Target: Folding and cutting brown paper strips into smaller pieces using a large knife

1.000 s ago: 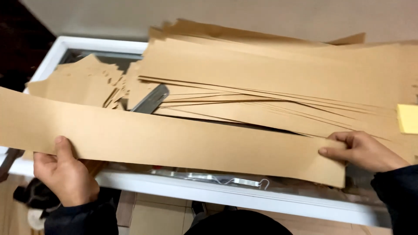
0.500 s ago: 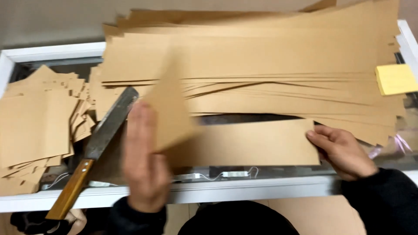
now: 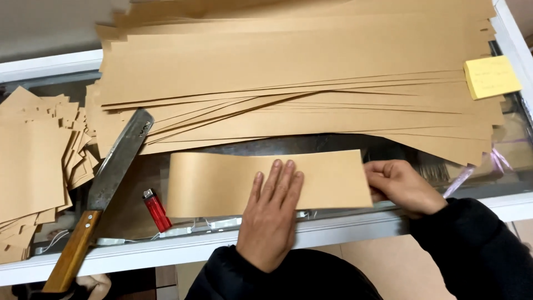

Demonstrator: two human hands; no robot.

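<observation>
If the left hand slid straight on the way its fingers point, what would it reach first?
The left hand lies flat on the folded brown paper strip, fingers pointing away from the person. Past that strip's far edge, it would probably meet the big stack of long brown paper strips; heights are unclear.

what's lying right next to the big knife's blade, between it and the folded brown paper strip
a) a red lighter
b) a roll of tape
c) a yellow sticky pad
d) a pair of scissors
a: a red lighter lies on the surface between the knife with its wooden handle and the folded brown paper strip that the left hand presses flat and the right hand holds at its end.
</observation>
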